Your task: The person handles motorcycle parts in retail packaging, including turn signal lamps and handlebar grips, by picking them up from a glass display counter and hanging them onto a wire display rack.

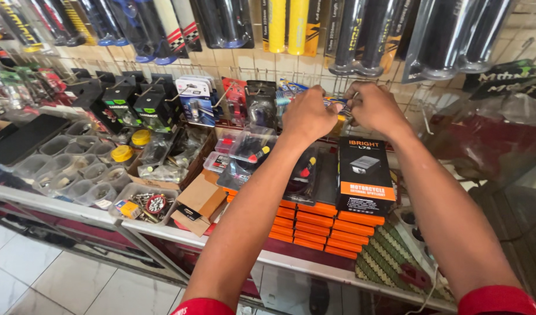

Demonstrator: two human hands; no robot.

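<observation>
orange boxes (314, 224) stacked at the counter's front edge, topped by a black and orange box (361, 175). yellow lids (131, 146) sit toward the counter's left end, a green and tan woven mat (387, 256) toward its right. red sleeves (495, 300) cuff both arms. checkered black-and-white grips (183, 26) hang above.
</observation>
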